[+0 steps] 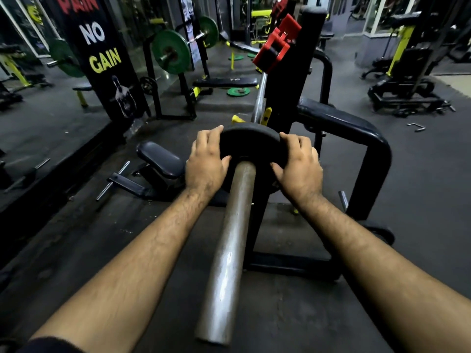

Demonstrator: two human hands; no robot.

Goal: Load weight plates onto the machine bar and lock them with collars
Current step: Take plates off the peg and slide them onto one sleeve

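Note:
A thick steel bar sleeve runs from the bottom centre up and away from me. A black weight plate sits on it, far along the sleeve with the bar through its hole. My left hand grips the plate's left edge and my right hand grips its right edge, fingers wrapped over the rim. Red collars rest on top of the black machine upright beyond the plate. The far side of the plate is hidden.
The machine's black padded frame curves around on the right. A small black pad and loose pins lie on the floor at left. Green plates lie on the floor farther back, near a bench and a loaded barbell.

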